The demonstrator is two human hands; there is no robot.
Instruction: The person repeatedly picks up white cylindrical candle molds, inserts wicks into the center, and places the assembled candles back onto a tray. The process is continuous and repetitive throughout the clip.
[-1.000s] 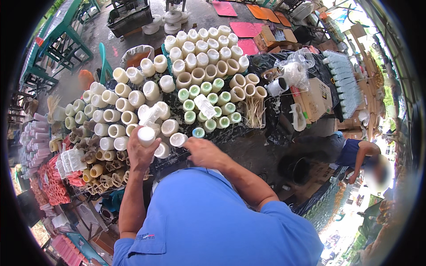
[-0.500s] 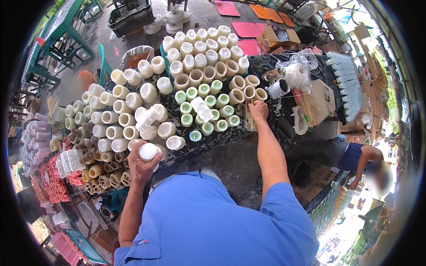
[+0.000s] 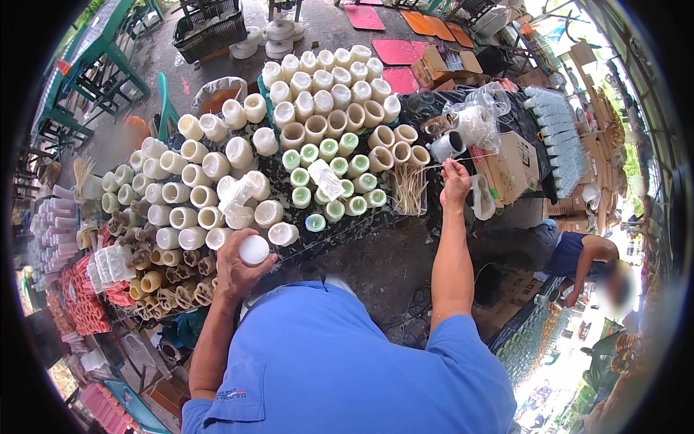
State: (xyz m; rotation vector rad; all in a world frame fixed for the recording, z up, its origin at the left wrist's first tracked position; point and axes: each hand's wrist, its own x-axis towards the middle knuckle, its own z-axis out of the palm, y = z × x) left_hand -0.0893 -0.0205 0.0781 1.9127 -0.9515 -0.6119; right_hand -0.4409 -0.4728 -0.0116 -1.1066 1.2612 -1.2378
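My left hand (image 3: 233, 269) is closed around a white candle (image 3: 254, 249), its flat round top turned up, near the table's front edge. My right hand (image 3: 454, 182) pinches a thin pale wick (image 3: 477, 156) that sticks out sideways from the fingertips. Just left of that hand, a bundle of straw-coloured wicks (image 3: 410, 191) lies at the table edge. Beyond it stand several hollow tan candle cups (image 3: 381, 158). Green-filled candles (image 3: 335, 210) and a crumpled white piece (image 3: 327, 179) sit in the middle, with ivory candles (image 3: 283, 233) in front of my left hand.
A metal mug (image 3: 446, 147), a clear plastic bag (image 3: 478, 124) and a cardboard box (image 3: 510, 166) crowd the table's right side. Rows of clear glasses (image 3: 560, 141) stand farther right. Another person (image 3: 582, 257) works at the far right. A green chair (image 3: 166, 105) stands beyond the table.
My right hand has moved up and right from the wick bundle, now with a single wick between its fingers. My left hand has shifted slightly right with the candle.
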